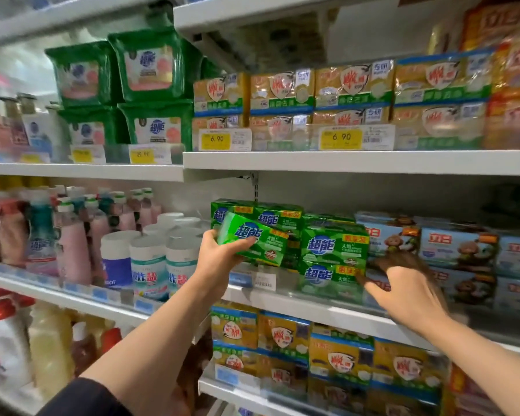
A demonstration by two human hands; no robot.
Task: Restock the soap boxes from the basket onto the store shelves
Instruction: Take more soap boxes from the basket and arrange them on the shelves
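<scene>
Shelves [342, 162], stacks, then hands. We face the middle shelf [312, 307], where green soap boxes stand two high behind a clear lip. Left hand [219, 259]: fingers under and thumb over one green box [252, 241], held tilted just in front of the left stack [252, 214], touching or nearly touching it. Right hand [409, 292], blurred: fingers spread and reaching toward the seam between the right green stack [333, 256] and the blue boxes [457, 250] beyond its fingertips; it grips nothing that we can see. The basket is out of view.

Handling, as we judge: the box is a stiff, glossy carton, fairly dense for its size, so slippery on its faces; hold it across the short sides, as here. Room: a gap lies below the held box, above the price tag [263, 280]; headroom is open above the stacks, under the upper shelf edge. The lip must be cleared on entry.
</scene>
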